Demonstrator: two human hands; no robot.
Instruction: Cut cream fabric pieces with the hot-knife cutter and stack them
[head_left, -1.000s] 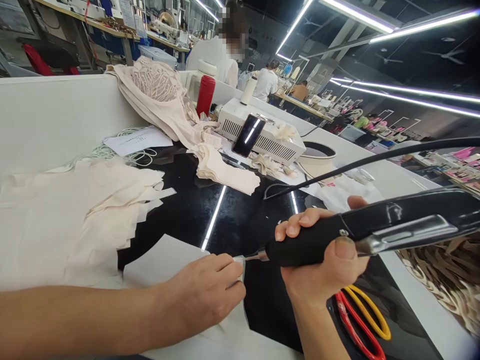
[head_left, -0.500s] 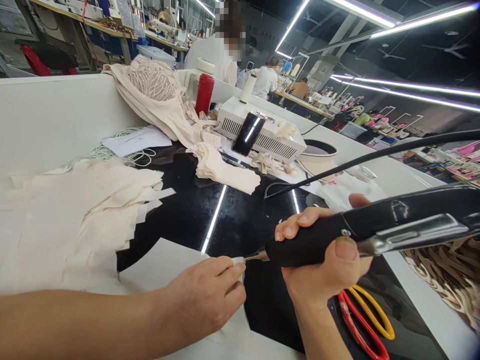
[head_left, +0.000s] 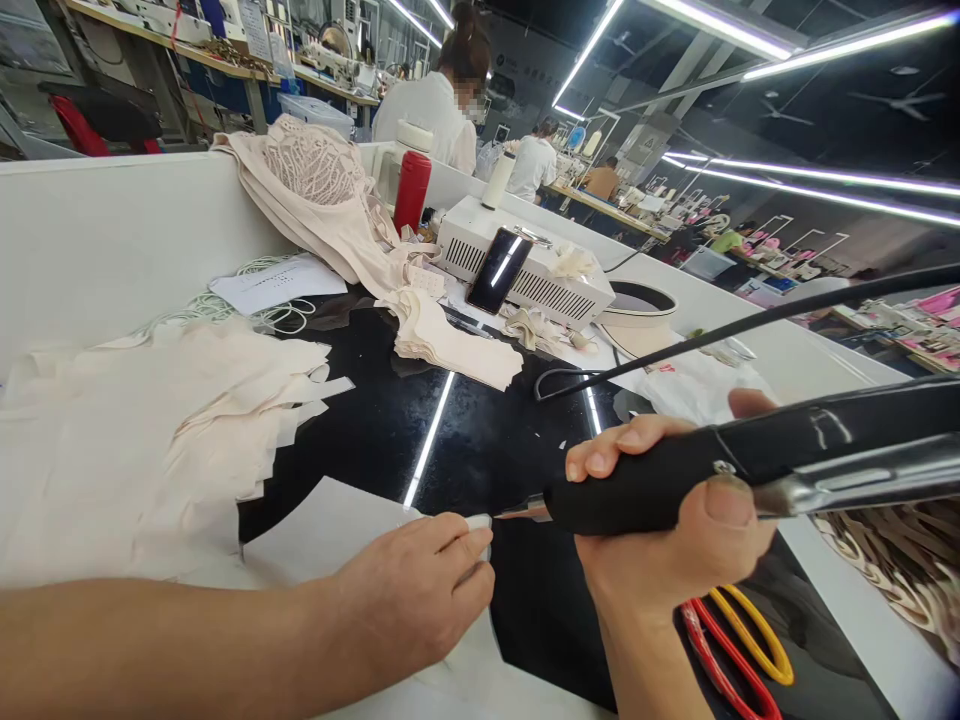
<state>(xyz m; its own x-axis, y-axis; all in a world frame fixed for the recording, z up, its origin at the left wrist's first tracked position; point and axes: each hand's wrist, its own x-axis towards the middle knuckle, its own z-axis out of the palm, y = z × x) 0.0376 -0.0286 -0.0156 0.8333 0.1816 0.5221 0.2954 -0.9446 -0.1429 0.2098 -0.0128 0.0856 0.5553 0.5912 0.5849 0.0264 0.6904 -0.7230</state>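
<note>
My left hand [head_left: 412,585] is closed, its thumb and fingers pinching a small white piece [head_left: 478,522] whose end sticks out past the fingertips. Whether that piece belongs to the white sheet [head_left: 322,520] under the hand, I cannot tell. My right hand [head_left: 675,540] wraps round a black corded hand tool [head_left: 645,485] with a long metal lever [head_left: 855,478] along its side. A thin copper-coloured tip [head_left: 525,509] points left from the tool, close to the white piece. Below my right hand lie scissors, showing red and yellow handles [head_left: 731,650].
Pale fabric pieces [head_left: 135,450] are heaped at left, with a fabric stack [head_left: 457,340] ahead. Behind stand a white vented box [head_left: 525,265], a phone [head_left: 499,270], a red bottle [head_left: 412,190] and beige garments [head_left: 300,200]. A black cable [head_left: 720,335] crosses at right. People sit beyond the partition.
My right hand and the black tool have shifted right, drawing the tip slightly back from the white piece. My left hand has stayed nearly still.
</note>
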